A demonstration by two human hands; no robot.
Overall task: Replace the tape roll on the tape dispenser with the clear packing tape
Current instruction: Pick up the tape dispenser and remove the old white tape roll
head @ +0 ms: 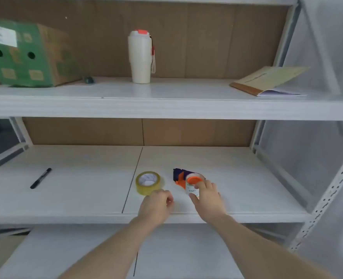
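Glossy clear tape roll [148, 183], matt shelf [76, 190]

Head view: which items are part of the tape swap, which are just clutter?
In the job:
- tape dispenser, with the spent roll on it, gripped by the right hand
- clear packing tape, by the left hand

Lying about:
- black marker on the same shelf
- white tumbler, green carton and booklet on the shelf above
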